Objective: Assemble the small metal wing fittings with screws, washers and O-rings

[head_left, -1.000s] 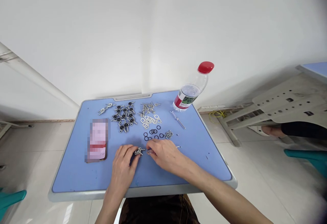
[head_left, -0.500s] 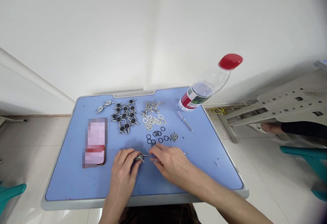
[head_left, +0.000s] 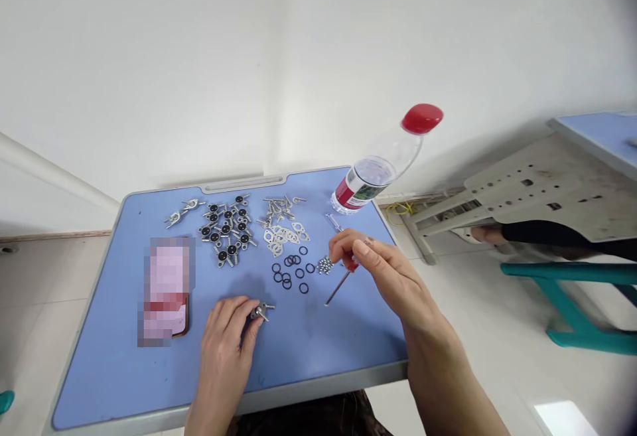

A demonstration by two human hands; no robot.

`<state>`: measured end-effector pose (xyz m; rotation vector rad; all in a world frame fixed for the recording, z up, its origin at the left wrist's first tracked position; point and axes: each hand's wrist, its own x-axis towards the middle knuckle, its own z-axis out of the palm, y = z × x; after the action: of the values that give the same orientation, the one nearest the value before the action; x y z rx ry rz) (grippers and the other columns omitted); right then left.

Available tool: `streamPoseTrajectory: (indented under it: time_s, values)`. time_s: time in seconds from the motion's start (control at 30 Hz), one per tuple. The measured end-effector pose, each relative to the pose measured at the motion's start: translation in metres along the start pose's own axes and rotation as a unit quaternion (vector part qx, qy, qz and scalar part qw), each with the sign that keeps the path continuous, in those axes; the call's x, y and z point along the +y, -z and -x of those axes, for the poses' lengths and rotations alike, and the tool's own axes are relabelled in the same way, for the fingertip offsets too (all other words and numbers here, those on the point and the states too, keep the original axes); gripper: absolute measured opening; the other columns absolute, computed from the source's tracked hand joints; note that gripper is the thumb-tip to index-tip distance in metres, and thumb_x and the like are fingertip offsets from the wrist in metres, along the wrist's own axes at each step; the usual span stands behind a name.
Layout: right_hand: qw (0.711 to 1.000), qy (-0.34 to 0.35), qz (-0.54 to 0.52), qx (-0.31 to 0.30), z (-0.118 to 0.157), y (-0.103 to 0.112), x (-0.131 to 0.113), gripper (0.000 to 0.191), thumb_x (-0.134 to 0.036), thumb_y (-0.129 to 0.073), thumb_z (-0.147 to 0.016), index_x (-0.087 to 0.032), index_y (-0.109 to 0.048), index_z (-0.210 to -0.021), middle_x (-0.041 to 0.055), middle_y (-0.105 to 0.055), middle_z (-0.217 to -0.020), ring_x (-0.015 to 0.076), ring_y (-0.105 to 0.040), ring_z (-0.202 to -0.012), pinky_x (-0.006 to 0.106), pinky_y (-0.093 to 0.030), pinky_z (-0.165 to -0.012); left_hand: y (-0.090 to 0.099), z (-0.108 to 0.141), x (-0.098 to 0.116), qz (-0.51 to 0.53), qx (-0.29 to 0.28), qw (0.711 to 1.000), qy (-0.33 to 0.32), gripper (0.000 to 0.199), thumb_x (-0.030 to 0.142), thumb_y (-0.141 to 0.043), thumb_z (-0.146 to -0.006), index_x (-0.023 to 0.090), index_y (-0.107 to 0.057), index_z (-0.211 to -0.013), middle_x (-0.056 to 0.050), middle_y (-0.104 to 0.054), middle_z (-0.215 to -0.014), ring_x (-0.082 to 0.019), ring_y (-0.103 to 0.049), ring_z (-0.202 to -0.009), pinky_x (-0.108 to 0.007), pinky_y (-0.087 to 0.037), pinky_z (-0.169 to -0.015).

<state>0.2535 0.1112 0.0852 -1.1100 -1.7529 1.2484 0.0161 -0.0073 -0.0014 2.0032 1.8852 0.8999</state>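
Observation:
My left hand [head_left: 226, 333] is closed on a small metal fitting [head_left: 259, 311] with pins sticking out, low over the front of the desk. My right hand [head_left: 385, 267] is closed around the red handle of a screwdriver [head_left: 338, 288], whose thin shaft points down and left. Between the hands lie several black O-rings [head_left: 303, 288]. A little heap of tiny screws [head_left: 325, 265] sits just left of my right fingers. Behind the rings are flat metal gaskets [head_left: 283, 235] and a pile of metal pin parts [head_left: 279, 209]. Several fittings with black discs [head_left: 226, 229] stand grouped to their left.
A phone [head_left: 166, 290], blurred out, lies on the left of the blue desk [head_left: 149, 383]. A red-capped bottle [head_left: 365, 184] stands at the back right, with a clear syringe-like tube [head_left: 333, 221] in front. Two metal pieces [head_left: 184, 212] lie back left. Another person's foot [head_left: 485, 233] shows at right.
My right hand has moved right and up, away from the left hand, and now holds the screwdriver. The left hand keeps the fitting. The view has shifted to the right.

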Motion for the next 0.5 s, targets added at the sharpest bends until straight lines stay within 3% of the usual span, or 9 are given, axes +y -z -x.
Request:
streamPoseTrajectory:
  time_s: [0.17,0.3,0.5]
  values:
    - [0.998,-0.03,0.048,0.031,0.0008,0.0036,-0.0033,0.037,-0.044,-0.039,-0.099,-0.018,-0.058,-0.079,-0.0007,-0.054,-0.07,0.009,-0.047,-0.054,0.024,-0.039,-0.055,-0.0009,0.0022,-0.0044,0.0,0.002,1.0,-0.006,0.018,0.029,-0.052,-0.092,0.024,-0.063,-0.106,-0.005,-0.066,-0.1,-0.021,-0.06,-0.093,-0.038,-0.048,-0.084]
    - [0.994,-0.038,0.069,0.072,-0.0012,0.0049,-0.0001,0.04,-0.046,-0.039,-0.098,-0.017,-0.056,-0.077,-0.0008,-0.054,-0.066,0.0094,-0.05,-0.054,0.024,-0.041,-0.055,-0.0016,0.0031,-0.0068,0.004,0.005,1.0,-0.012,0.019,0.03,-0.053,-0.092,0.024,-0.063,-0.107,-0.005,-0.066,-0.1,-0.022,-0.059,-0.095,-0.039,-0.048,-0.086]
    - [0.994,-0.011,-0.004,0.106,-0.0051,0.0045,0.0065,0.04,-0.046,-0.039,-0.098,-0.017,-0.057,-0.078,-0.0001,-0.056,-0.069,0.0093,-0.051,-0.054,0.025,-0.042,-0.057,-0.0011,0.0034,-0.0052,-0.01,0.011,1.0,-0.01,0.019,0.034,-0.054,-0.091,0.025,-0.063,-0.105,-0.005,-0.066,-0.1,-0.022,-0.058,-0.095,-0.038,-0.047,-0.084]
